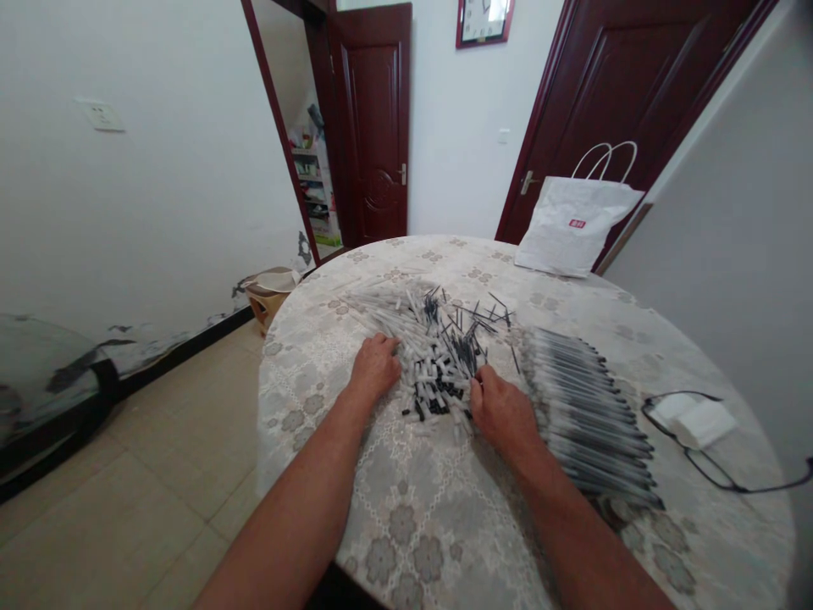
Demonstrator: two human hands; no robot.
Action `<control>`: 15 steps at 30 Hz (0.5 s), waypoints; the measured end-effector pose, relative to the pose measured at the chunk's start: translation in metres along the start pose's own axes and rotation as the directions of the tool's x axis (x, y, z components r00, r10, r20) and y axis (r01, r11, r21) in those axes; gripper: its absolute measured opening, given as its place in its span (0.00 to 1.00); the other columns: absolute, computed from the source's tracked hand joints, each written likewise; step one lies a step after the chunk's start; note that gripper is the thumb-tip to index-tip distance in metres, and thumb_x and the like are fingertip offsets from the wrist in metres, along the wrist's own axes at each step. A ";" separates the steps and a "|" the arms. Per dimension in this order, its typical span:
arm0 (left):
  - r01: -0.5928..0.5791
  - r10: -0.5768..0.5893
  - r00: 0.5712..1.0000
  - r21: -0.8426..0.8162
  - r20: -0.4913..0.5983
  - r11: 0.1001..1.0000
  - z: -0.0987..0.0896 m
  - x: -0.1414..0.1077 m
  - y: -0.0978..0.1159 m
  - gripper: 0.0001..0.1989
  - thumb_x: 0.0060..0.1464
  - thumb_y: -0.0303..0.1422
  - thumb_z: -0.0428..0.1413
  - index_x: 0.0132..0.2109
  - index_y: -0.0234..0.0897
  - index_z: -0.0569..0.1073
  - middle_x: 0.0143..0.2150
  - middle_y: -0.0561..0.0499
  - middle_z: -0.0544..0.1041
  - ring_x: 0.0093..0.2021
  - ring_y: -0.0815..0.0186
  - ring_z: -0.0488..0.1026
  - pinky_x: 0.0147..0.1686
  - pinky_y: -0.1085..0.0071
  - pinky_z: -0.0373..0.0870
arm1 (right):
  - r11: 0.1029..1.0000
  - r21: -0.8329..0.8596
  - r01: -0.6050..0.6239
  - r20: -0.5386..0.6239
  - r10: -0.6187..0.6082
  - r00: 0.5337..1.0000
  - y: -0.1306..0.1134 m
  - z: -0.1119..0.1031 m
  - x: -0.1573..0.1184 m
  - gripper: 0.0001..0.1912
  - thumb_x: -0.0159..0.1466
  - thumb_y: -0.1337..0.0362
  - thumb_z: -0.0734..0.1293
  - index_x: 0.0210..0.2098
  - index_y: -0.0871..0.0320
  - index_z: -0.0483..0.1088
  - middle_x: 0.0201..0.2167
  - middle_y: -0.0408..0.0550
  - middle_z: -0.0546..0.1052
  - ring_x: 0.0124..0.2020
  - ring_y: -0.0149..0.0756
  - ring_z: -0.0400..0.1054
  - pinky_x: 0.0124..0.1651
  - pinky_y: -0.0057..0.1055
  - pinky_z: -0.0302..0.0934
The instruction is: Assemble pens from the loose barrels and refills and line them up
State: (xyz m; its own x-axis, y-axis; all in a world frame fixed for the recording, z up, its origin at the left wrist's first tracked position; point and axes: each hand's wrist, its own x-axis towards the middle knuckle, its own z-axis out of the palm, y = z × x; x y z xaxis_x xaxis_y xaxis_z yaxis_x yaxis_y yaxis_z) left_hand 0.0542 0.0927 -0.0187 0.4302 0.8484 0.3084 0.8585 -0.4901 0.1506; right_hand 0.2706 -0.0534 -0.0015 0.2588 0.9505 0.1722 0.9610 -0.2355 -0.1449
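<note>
A loose pile of small black and white caps lies at the middle of the table. Thin dark refills are heaped just behind it, and clear pen barrels spread toward the back left. My left hand rests at the pile's left edge with its fingers curled; what they hold, if anything, is hidden. At the right edge of the caps, my right hand is closed in a pinch beside the dark refills, its fingertips on something too small to name. Assembled pens lie side by side in a stack to its right.
Black-framed glasses and folded white tissue lie at the right of the round table, which has a patterned cloth. A white paper bag stands at the back right. A brown stool is beyond the left edge.
</note>
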 end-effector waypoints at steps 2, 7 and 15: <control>-0.004 0.004 1.000 -0.047 0.003 0.999 -0.001 -0.002 0.000 0.23 0.54 0.24 0.52 0.55 0.37 0.77 0.48 0.43 0.76 0.51 0.57 0.72 0.56 0.63 0.67 | 1.000 0.004 -0.003 0.004 0.003 1.000 0.001 0.000 0.000 0.09 0.74 0.59 0.59 0.45 0.57 0.67 0.35 0.50 0.79 0.32 0.36 0.72 0.33 0.31 0.46; 0.091 -0.110 0.988 -0.173 -0.105 0.981 0.001 -0.002 -0.008 0.25 0.56 0.22 0.49 0.57 0.39 0.76 0.49 0.45 0.78 0.53 0.59 0.73 0.59 0.63 0.67 | 1.000 0.018 -0.008 0.004 0.008 1.000 0.001 0.001 0.000 0.09 0.74 0.60 0.60 0.45 0.58 0.67 0.35 0.50 0.79 0.33 0.37 0.72 0.33 0.32 0.45; 0.286 -0.288 0.943 -0.038 -0.167 0.958 0.016 0.001 -0.010 0.27 0.65 0.45 0.51 0.66 0.38 0.69 0.69 0.34 0.63 0.69 0.45 0.59 0.66 0.50 0.56 | 0.999 0.030 -0.011 0.023 0.010 1.000 0.001 0.001 0.000 0.09 0.74 0.60 0.60 0.45 0.58 0.68 0.35 0.50 0.79 0.32 0.36 0.72 0.32 0.32 0.44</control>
State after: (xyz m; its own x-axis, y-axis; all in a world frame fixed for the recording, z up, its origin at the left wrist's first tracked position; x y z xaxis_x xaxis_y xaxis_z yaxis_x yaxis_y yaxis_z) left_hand 0.0506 0.1017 -0.0352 0.1117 0.9077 0.4046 0.9344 -0.2345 0.2681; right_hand 0.2713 -0.0530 -0.0022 0.2664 0.9523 0.1487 0.9548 -0.2395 -0.1761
